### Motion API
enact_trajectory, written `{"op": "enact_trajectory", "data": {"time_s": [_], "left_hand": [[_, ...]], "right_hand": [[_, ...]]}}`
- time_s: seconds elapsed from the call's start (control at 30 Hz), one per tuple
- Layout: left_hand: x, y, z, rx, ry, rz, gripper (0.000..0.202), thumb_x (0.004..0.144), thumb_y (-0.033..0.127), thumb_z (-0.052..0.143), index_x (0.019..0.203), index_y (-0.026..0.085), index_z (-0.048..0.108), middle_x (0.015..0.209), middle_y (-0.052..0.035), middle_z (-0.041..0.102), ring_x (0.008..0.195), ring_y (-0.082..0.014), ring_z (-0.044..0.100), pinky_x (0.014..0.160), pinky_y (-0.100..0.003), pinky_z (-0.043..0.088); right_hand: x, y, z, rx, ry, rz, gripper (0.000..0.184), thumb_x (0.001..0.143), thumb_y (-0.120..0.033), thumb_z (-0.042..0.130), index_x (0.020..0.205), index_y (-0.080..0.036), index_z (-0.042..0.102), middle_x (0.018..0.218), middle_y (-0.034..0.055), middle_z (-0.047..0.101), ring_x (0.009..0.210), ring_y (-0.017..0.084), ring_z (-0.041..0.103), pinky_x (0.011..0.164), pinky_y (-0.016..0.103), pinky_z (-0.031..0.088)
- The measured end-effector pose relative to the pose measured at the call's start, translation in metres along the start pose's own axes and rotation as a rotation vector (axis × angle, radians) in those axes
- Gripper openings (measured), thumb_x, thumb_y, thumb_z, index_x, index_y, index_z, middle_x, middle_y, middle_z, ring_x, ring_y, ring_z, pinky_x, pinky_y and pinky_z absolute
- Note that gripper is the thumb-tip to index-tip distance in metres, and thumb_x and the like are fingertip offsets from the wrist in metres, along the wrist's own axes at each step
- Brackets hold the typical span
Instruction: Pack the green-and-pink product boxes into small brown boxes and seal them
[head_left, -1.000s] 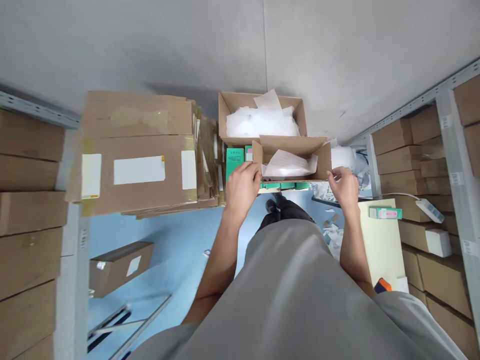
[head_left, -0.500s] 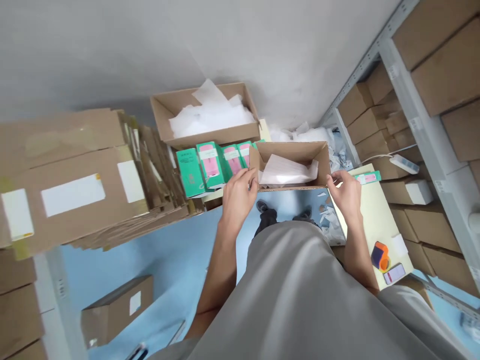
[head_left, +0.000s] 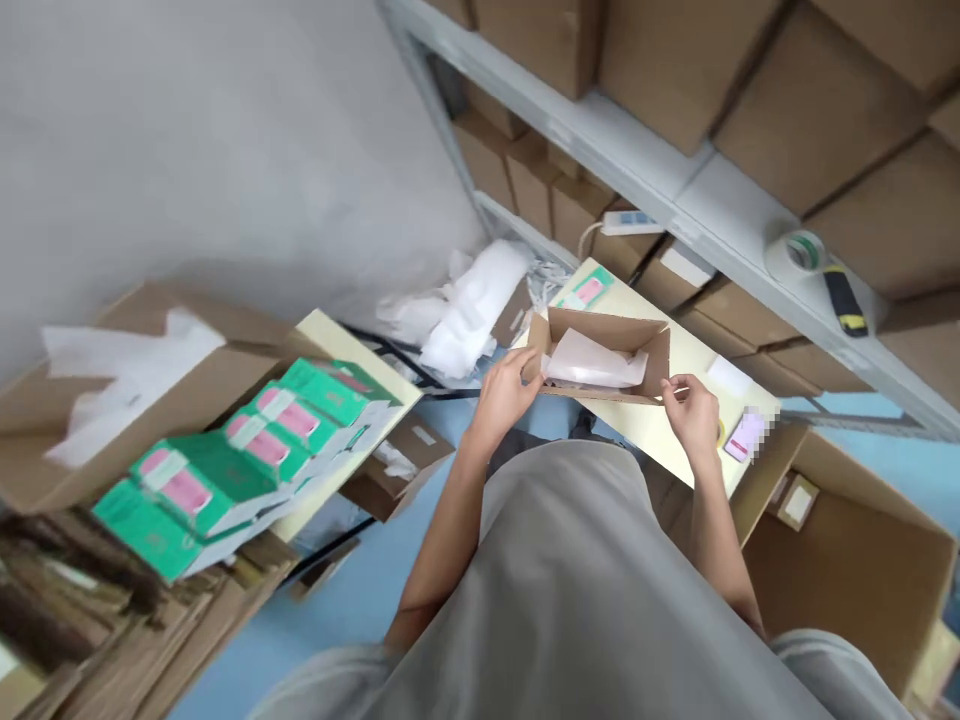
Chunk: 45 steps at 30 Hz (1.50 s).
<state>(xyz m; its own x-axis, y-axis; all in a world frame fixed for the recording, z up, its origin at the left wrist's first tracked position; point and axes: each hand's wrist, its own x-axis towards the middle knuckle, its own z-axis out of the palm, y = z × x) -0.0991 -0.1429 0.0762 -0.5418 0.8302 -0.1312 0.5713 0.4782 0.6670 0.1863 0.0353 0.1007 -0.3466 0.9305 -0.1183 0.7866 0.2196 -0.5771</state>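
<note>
Between my two hands is a small open cardboard box [head_left: 611, 325], tilted so its inside shows. White foam wrap [head_left: 596, 362] lies in it; whether anything is inside the wrap is hidden. My left hand [head_left: 510, 388] pinches the box's left end, thumb and fingers on the wall. At the right near corner, my right hand [head_left: 691, 405] grips the box edge with thumb and fingertips. The box is over the near left part of a pale yellow table [head_left: 686, 345]. A green and pink packet [head_left: 587, 288] lies on that table behind the box.
To the left, several green boxes [head_left: 300, 465] stand beside a carton [head_left: 247, 375] of white foam sheets. A phone [head_left: 744, 435] lies on the table. Behind it rises a shelf [head_left: 645, 165] of cartons, with a tape roll [head_left: 799, 252] and a cutter [head_left: 846, 300]. A large open carton [head_left: 847, 570] stands right.
My view and body have turned right, carrying the box from near the green boxes to the table on the right. Both hands keep their hold on it.
</note>
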Motion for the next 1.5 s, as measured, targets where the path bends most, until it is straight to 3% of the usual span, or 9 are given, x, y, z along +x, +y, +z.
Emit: {"op": "enact_trajectory", "data": {"time_s": [0.17,0.37,0.77,0.9,1.0,1.07,1.13,1.23,1.5], "left_hand": [[0.059,0.038,0.062,0.071,-0.197,0.156,0.053,0.099,0.026,0.075,0.151,0.018,0.069,0.159,-0.0149,0.07,0.149,-0.0334,0.067,0.129,-0.047,0.052],[0.111,0.047,0.102,0.173,-0.366,0.293,0.057,0.098,0.024,0.075,0.153,0.016,0.066,0.163,-0.0184,0.066,0.155,-0.036,0.06,0.134,-0.048,0.046],[0.171,0.04,0.092,0.118,-0.513,0.35,0.031,0.103,0.023,0.064,0.129,0.023,0.082,0.142,-0.0118,0.078,0.134,-0.0324,0.073,0.119,-0.044,0.057],[0.191,0.025,0.083,-0.016,-0.481,0.344,0.026,0.109,0.03,0.058,0.117,0.023,0.082,0.142,-0.0106,0.078,0.134,-0.0272,0.073,0.119,-0.039,0.056],[0.21,0.007,0.087,0.036,-0.392,0.271,0.028,0.11,0.03,0.056,0.124,0.018,0.077,0.148,-0.0163,0.073,0.142,-0.0295,0.068,0.125,-0.041,0.051],[0.222,-0.005,0.097,0.155,-0.342,0.178,0.045,0.104,0.035,0.068,0.143,0.011,0.067,0.16,-0.0257,0.062,0.155,-0.0381,0.057,0.132,-0.048,0.043],[0.229,-0.017,0.111,0.271,-0.349,0.053,0.084,0.093,0.039,0.083,0.161,0.003,0.049,0.17,-0.0369,0.047,0.162,-0.0493,0.047,0.132,-0.057,0.041],[0.234,-0.031,0.133,0.329,-0.417,-0.094,0.111,0.086,0.042,0.091,0.169,-0.002,0.032,0.167,-0.0447,0.044,0.155,-0.0568,0.053,0.122,-0.062,0.049],[0.248,-0.053,0.142,0.141,-0.394,-0.263,0.062,0.089,0.032,0.084,0.139,0.006,0.059,0.138,-0.0289,0.073,0.135,-0.0438,0.072,0.118,-0.058,0.056]], "right_hand": [[0.005,0.065,-0.011,0.073,0.074,0.204,0.044,0.094,-0.067,0.056,0.094,-0.025,0.067,0.087,0.013,0.081,0.081,0.032,0.079,0.082,0.042,0.058],[-0.002,0.088,0.016,0.19,0.098,0.391,0.018,0.091,-0.043,0.064,0.092,-0.025,0.066,0.096,0.0144,0.085,0.08,0.03,0.08,0.082,0.041,0.06],[-0.001,0.068,0.03,0.143,0.145,0.565,0.011,0.092,-0.034,0.064,0.094,-0.024,0.066,0.096,0.0122,0.083,0.084,0.031,0.078,0.084,0.044,0.061],[0.001,0.049,0.033,-0.006,0.296,0.477,0.022,0.096,-0.038,0.059,0.103,-0.02,0.071,0.112,0.0199,0.082,0.105,0.035,0.077,0.091,0.049,0.061],[0.005,0.028,0.035,-0.019,0.304,0.389,0.029,0.1,-0.04,0.056,0.108,-0.019,0.073,0.118,0.0208,0.081,0.111,0.036,0.075,0.097,0.051,0.06],[0.009,0.015,0.036,0.006,0.256,0.375,0.031,0.102,-0.041,0.057,0.112,-0.018,0.074,0.119,0.0202,0.081,0.106,0.035,0.076,0.097,0.05,0.061],[0.013,0.003,0.037,0.02,0.204,0.377,0.031,0.103,-0.041,0.058,0.115,-0.018,0.075,0.12,0.0192,0.082,0.103,0.033,0.077,0.098,0.049,0.062],[0.016,-0.01,0.038,0.026,0.143,0.382,0.03,0.104,-0.038,0.057,0.118,-0.019,0.076,0.121,0.0169,0.083,0.102,0.031,0.079,0.098,0.046,0.062],[0.014,-0.014,0.041,0.091,0.076,0.378,0.026,0.108,-0.034,0.056,0.12,-0.02,0.075,0.123,0.0153,0.084,0.111,0.029,0.082,0.101,0.043,0.064]]}}
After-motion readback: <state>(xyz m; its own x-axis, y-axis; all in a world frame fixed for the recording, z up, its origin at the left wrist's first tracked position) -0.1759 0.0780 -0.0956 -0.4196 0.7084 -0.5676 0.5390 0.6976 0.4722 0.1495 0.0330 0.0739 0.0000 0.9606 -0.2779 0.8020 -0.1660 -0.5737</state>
